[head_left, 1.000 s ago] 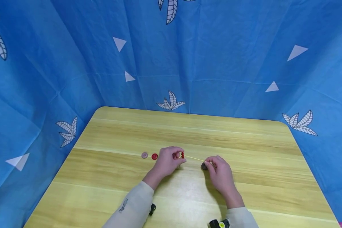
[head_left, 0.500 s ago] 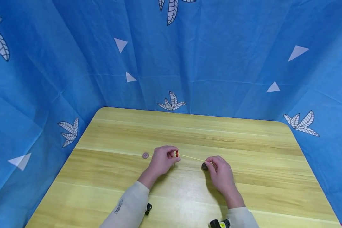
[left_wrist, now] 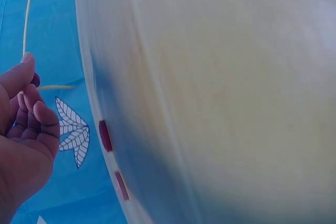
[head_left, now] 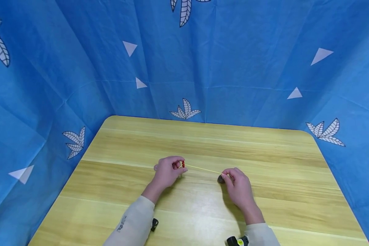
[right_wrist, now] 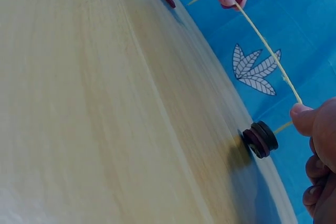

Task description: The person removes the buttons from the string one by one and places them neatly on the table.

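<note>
My left hand (head_left: 167, 172) pinches a red button (head_left: 183, 164) between thumb and fingers. A yellow string (head_left: 203, 168) runs from that button, stretched nearly straight, to my right hand (head_left: 240, 188), which pinches it. A short loose end of string sticks out past the left fingers in the left wrist view. Below the right fingertips, a small stack of dark buttons (right_wrist: 260, 139) hangs on the string, close over the table. On the table lie a red button (left_wrist: 105, 136) and a pinkish button (left_wrist: 122, 185); in the head view the left hand hides the red one.
The wooden table (head_left: 249, 147) has rounded far corners. A blue curtain (head_left: 246, 51) with leaf and triangle prints hangs behind it and on both sides. Black wrist devices (head_left: 233, 241) sit at both sleeves.
My left hand has moved left with the red button, and the string between the hands has grown longer. The left hand now covers the red button on the table. My right hand stays put.
</note>
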Demonstrator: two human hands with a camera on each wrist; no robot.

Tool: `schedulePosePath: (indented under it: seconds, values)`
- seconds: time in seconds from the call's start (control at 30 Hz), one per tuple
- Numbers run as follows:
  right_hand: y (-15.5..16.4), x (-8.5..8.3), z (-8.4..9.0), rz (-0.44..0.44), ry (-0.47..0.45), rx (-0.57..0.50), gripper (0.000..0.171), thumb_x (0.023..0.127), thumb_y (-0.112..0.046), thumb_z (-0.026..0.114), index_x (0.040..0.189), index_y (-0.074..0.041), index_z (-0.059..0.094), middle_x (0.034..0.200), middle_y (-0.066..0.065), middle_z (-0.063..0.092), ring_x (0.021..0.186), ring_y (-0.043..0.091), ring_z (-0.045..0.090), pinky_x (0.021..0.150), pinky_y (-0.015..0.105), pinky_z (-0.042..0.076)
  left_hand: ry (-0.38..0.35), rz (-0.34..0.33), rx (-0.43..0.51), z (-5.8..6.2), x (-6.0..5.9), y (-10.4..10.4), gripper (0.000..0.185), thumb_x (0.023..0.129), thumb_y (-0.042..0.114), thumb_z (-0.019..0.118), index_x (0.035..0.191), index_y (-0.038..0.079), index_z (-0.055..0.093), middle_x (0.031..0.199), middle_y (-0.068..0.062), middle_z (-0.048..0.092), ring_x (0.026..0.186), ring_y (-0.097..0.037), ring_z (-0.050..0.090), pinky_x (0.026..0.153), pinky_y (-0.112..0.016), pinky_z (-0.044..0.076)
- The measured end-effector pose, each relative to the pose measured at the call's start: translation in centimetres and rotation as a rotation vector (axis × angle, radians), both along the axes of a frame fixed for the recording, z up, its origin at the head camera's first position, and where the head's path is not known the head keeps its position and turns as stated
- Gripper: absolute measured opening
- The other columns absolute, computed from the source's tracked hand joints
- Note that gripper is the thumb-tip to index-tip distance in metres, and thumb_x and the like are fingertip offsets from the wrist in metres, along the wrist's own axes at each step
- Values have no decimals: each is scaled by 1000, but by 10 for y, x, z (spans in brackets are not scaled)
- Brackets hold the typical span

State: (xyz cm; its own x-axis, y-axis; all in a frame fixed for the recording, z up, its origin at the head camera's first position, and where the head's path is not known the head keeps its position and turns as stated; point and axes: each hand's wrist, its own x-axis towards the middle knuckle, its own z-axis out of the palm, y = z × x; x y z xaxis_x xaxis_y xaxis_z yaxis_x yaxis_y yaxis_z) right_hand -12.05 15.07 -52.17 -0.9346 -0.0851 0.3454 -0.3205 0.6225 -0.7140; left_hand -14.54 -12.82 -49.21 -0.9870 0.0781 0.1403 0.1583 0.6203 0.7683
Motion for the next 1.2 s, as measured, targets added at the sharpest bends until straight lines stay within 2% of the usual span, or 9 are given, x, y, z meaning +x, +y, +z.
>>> schedulePosePath:
  seconds: [0.07,0.13,0.2,0.27,0.83,1.2]
  values:
    - [0,0,0,0,-6,-6,8,91,-5,74,88,-11,70,67,-6,39,58,11,38,54,28,35,7,-8,18,0,0,-3,30,79,17,87,105,10,76,73,10,57,66,-10,54,76,-45,38]
    - [0,1,0,1,-8,-12,8,90,-4,74,88,-11,70,67,-6,39,58,11,39,54,28,36,17,-23,52,1,0,-6,29,79,13,87,105,5,76,74,7,57,66,-12,53,69,-35,46]
    - [-1,1,0,1,-10,-16,8,90,-4,74,87,-10,71,67,-6,39,58,11,39,55,28,36,27,-36,79,0,0,-9,29,78,8,86,104,1,75,74,4,57,65,-13,53,60,-29,49]
    - [0,1,0,2,-10,-18,7,90,-3,73,87,-10,71,67,-6,39,59,11,39,55,28,36,34,-41,100,0,1,-12,29,78,6,86,104,-1,74,74,3,57,65,-14,53,59,-27,49]
    - [1,1,0,3,-3,-26,8,90,-4,73,86,-10,70,67,-6,40,58,11,40,54,28,35,18,22,119,0,2,-40,30,78,3,85,105,-2,74,74,2,58,65,-15,54,58,-25,50]
    - [0,1,-1,-8,-6,-42,7,90,-5,74,86,-8,70,67,-6,40,60,12,41,55,28,36,-8,68,72,0,2,-52,32,79,7,86,107,-1,74,74,3,59,66,-16,53,58,-26,48]
